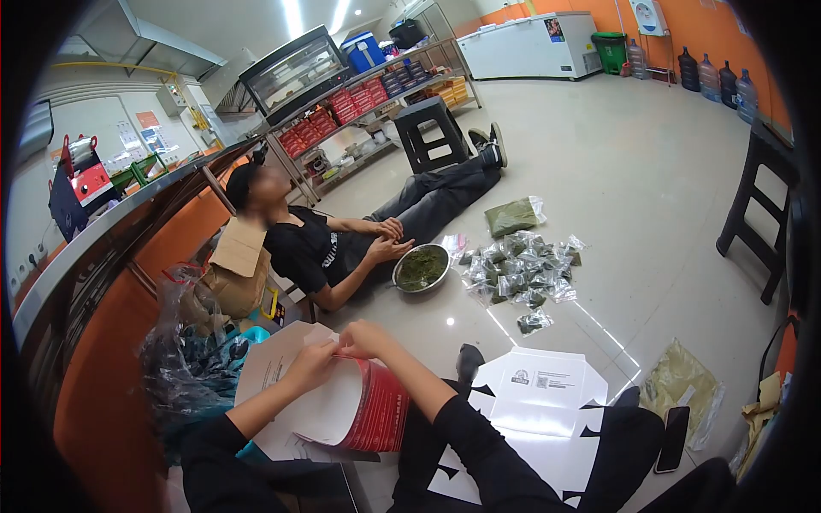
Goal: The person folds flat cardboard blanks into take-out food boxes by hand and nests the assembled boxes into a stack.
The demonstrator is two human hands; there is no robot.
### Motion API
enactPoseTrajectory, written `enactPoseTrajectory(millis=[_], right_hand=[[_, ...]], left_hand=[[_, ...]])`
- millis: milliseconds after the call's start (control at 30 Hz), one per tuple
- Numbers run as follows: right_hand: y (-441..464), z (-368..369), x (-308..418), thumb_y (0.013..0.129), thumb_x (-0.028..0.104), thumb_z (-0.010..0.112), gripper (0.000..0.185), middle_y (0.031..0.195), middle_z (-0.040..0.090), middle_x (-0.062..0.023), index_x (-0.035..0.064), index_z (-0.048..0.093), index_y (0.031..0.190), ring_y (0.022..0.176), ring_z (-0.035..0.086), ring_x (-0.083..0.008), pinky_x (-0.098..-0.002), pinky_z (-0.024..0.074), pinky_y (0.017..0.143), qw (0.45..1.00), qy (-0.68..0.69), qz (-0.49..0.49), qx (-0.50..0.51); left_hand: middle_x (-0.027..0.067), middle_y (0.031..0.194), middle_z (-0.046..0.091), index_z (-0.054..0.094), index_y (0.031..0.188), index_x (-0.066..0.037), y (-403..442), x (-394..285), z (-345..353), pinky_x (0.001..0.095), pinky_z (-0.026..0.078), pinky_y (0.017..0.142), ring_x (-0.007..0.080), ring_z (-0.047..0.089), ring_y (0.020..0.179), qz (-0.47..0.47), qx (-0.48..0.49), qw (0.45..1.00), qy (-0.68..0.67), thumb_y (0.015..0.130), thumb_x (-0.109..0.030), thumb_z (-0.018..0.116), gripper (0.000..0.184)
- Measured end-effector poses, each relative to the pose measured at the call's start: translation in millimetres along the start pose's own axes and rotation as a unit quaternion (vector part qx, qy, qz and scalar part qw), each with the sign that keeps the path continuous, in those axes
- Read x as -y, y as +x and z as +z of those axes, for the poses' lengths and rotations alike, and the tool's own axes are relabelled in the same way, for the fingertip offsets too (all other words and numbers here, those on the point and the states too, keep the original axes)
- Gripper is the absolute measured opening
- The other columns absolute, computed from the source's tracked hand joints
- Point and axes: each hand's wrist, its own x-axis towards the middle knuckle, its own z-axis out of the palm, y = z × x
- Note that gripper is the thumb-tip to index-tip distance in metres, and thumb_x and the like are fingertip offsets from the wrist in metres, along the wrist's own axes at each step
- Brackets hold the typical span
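A red-and-white cardboard box blank [380, 406] is bent into a curve over my lap. My left hand [312, 365] grips its upper edge with closed fingers. Right beside it, my right hand [365, 340] pinches the same edge, the two hands almost touching. The card's printed red side faces right, and its white inside faces up. A second box blank [547, 385], flat with its white side up and a small printed logo, lies across my legs to the right.
A co-worker [316, 248] sits on the floor ahead, beside a metal bowl [422, 268] of green leafy stuff. Many small filled plastic bags [522, 265] lie nearby. A phone [673, 439] rests at right. Black stools [430, 132] and a plastic-wrapped heap [184, 359] stand around.
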Motion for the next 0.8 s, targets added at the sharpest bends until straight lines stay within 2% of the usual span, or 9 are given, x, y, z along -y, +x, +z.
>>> enactPoseTrajectory(millis=[267, 367, 633, 700, 800], right_hand=[[-2.9, -1.1, 2.4, 0.070, 0.033, 0.066, 0.024, 0.073, 0.065, -0.0122, 0.0096, 0.068, 0.073, 0.070, 0.062, -0.0318, -0.0409, 0.0492, 0.064, 0.997, -0.043, -0.028, -0.063], [-0.5, 3.1, -6.9, 0.071, 0.033, 0.066, 0.024, 0.072, 0.064, -0.0116, 0.0094, 0.067, 0.071, 0.070, 0.062, -0.0322, -0.0413, 0.0489, 0.064, 0.998, -0.019, -0.024, -0.063], [4.0, 12.9, -18.7, 0.072, 0.036, 0.066, 0.024, 0.074, 0.065, -0.0123, 0.0130, 0.070, 0.079, 0.070, 0.062, -0.0319, -0.0414, 0.0489, 0.065, 0.995, -0.041, -0.028, -0.091], [1.4, 13.6, -21.6, 0.073, 0.036, 0.066, 0.024, 0.074, 0.065, -0.0124, 0.0137, 0.071, 0.080, 0.070, 0.062, -0.0320, -0.0414, 0.0488, 0.066, 0.995, -0.034, -0.020, -0.090], [-3.2, 5.2, -24.2, 0.073, 0.037, 0.066, 0.025, 0.075, 0.065, -0.0126, 0.0139, 0.071, 0.081, 0.070, 0.062, -0.0324, -0.0412, 0.0488, 0.066, 0.996, -0.011, 0.012, -0.092]], left_hand=[[0.0174, 0.080, 0.059, 0.056, 0.083, -0.002, 6.1, 3.4, 2.0, 0.0426, 0.046, 0.066, 0.0361, 0.058, 0.077, 0.014, -0.011, 1.000, -0.026, 0.074, -0.002, 0.055, 0.009], [0.0177, 0.081, 0.061, 0.058, 0.085, -0.002, 9.0, 3.8, 3.3, 0.0420, 0.047, 0.068, 0.0359, 0.059, 0.078, 0.016, -0.013, 0.999, -0.032, 0.074, -0.002, 0.055, 0.012], [0.0174, 0.088, 0.064, 0.061, 0.097, -0.004, 16.8, 0.7, -1.2, 0.0408, 0.048, 0.073, 0.0350, 0.061, 0.082, -0.011, 0.024, 1.000, 0.006, 0.074, -0.006, 0.057, 0.023], [0.0166, 0.090, 0.064, 0.061, 0.102, -0.006, 19.0, 6.1, 7.8, 0.0406, 0.048, 0.074, 0.0345, 0.061, 0.084, -0.043, 0.027, 0.999, -0.001, 0.075, -0.007, 0.058, 0.027], [0.0162, 0.090, 0.064, 0.059, 0.106, -0.007, 25.8, 9.9, 14.7, 0.0405, 0.048, 0.075, 0.0344, 0.060, 0.086, 0.001, 0.018, 1.000, -0.014, 0.075, -0.005, 0.057, 0.031]])
